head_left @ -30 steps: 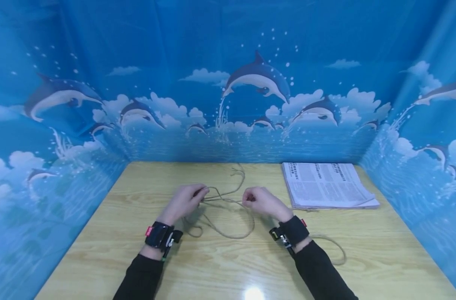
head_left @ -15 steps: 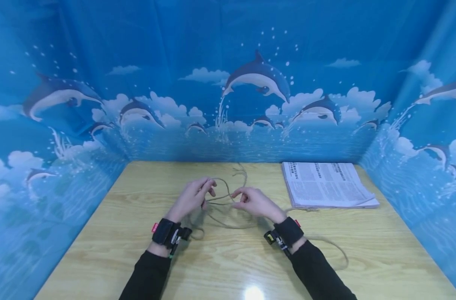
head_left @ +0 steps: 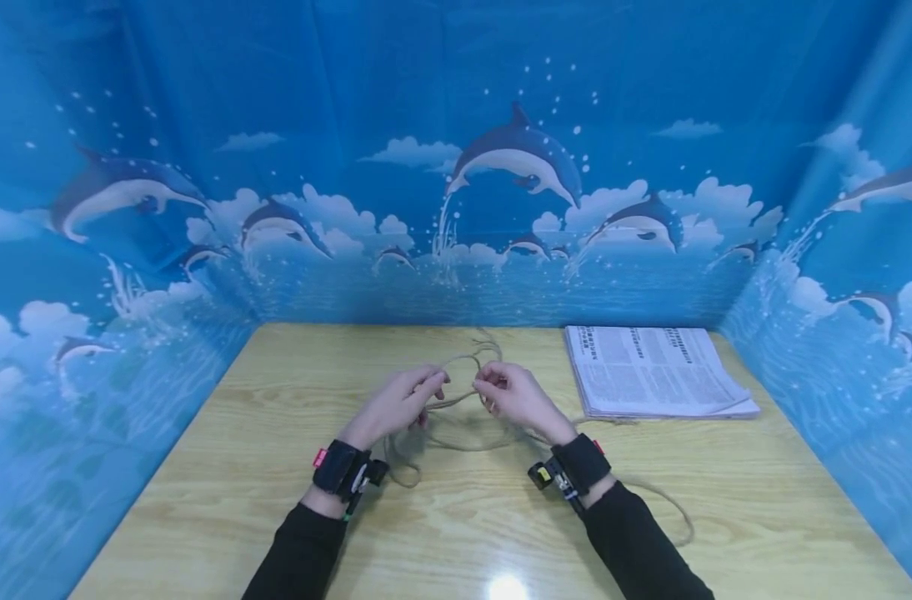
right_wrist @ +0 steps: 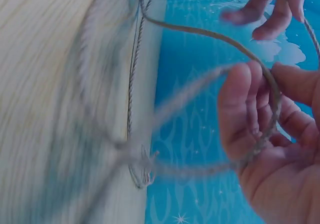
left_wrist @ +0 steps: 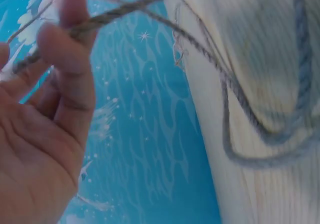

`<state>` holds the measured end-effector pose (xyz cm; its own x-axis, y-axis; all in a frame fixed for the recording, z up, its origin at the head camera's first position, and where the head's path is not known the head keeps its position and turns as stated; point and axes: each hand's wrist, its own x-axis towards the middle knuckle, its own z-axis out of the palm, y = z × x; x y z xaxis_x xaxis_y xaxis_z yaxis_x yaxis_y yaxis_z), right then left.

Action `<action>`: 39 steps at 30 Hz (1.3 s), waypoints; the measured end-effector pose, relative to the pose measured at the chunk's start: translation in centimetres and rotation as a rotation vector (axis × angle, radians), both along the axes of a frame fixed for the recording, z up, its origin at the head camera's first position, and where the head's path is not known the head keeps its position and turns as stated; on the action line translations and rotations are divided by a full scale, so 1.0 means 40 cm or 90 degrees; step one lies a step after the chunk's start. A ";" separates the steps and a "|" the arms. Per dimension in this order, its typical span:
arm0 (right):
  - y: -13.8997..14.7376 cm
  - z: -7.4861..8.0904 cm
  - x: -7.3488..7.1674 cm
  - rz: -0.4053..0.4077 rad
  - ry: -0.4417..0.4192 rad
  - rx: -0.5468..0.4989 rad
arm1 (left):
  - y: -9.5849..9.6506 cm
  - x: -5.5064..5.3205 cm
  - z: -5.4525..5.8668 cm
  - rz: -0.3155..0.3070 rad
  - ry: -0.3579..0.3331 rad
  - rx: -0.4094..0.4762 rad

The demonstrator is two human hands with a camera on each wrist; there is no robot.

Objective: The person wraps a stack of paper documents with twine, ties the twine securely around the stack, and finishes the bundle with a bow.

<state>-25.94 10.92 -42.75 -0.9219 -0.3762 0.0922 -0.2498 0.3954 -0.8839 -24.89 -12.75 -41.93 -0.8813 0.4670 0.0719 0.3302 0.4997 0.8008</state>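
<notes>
A length of brown twine (head_left: 465,448) runs in loops between the two hands above the table. My left hand (head_left: 398,405) holds a strand; in the left wrist view the twine (left_wrist: 117,15) passes across its curled fingers (left_wrist: 67,51). Close by on the right, my right hand (head_left: 518,397) pinches the twine with thumb and fingertips. The right wrist view has a twine loop (right_wrist: 205,32) curving round the fingers of that hand (right_wrist: 280,149), with the left hand's fingers (right_wrist: 275,14) above. Frayed twine ends (head_left: 488,342) lie near the back edge.
A stack of newspapers (head_left: 654,371) lies at the table's back right, with a bit of twine by its front edge. Another twine stretch (head_left: 669,504) curves beside the right forearm. Blue dolphin-print curtains (head_left: 366,292) surround the wooden table (head_left: 201,492) at the back and sides.
My left hand has moved right, closer to my right hand. The raised twine loop has shifted right, to the right hand's fingertips, and the slack loop on the table has changed shape.
</notes>
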 end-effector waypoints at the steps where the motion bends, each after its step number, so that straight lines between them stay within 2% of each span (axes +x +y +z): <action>1: 0.000 -0.001 0.000 0.012 -0.014 -0.030 | 0.005 0.002 -0.002 -0.009 0.000 -0.008; 4: -0.001 -0.001 -0.001 0.047 -0.041 -0.100 | 0.022 0.007 -0.010 -0.042 0.011 -0.041; 7: 0.002 0.001 -0.001 0.068 -0.056 -0.139 | 0.037 0.011 -0.021 -0.079 0.015 -0.067; 9: 0.006 0.005 -0.003 0.065 -0.061 -0.151 | 0.043 0.010 -0.028 -0.097 0.021 -0.075; 12: 0.017 0.013 -0.010 0.028 -0.055 -0.160 | 0.042 0.006 -0.030 -0.084 0.021 -0.058; 15: 0.035 0.024 -0.017 -0.031 -0.048 -0.176 | 0.030 -0.001 -0.023 -0.048 0.019 -0.011; 18: 0.060 0.037 -0.024 -0.090 -0.053 -0.220 | 0.010 -0.009 -0.015 -0.004 0.018 0.040; 24: 0.117 0.065 -0.033 -0.187 -0.061 -0.282 | -0.036 -0.022 -0.003 0.133 0.042 0.058; 26: 0.135 0.073 -0.036 -0.212 -0.066 -0.292 | -0.050 -0.025 0.000 0.163 0.042 0.069; 28: 0.154 0.082 -0.037 -0.227 -0.073 -0.331 | -0.064 -0.028 0.003 0.180 0.039 0.083; 30: 0.175 0.091 -0.037 -0.237 -0.086 -0.413 | -0.079 -0.030 0.007 0.196 0.036 0.096; 32: 0.197 0.099 -0.035 -0.229 -0.106 -0.524 | -0.095 -0.033 0.010 0.219 0.043 0.094; 35: 0.229 0.106 -0.032 -0.182 -0.136 -0.669 | -0.120 -0.035 0.014 0.260 0.050 0.093; 37: 0.250 0.105 -0.033 -0.138 -0.152 -0.724 | -0.137 -0.038 0.013 0.289 0.065 0.085; 39: 0.270 0.104 -0.033 -0.110 -0.158 -0.748 | -0.155 -0.039 0.014 0.317 0.077 0.082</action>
<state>-27.28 21.72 -38.58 -0.9928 -0.0514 0.1085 -0.0465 -0.6684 -0.7423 -26.45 -18.95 -41.38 -0.9760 -0.0250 0.2162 0.1721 0.5195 0.8370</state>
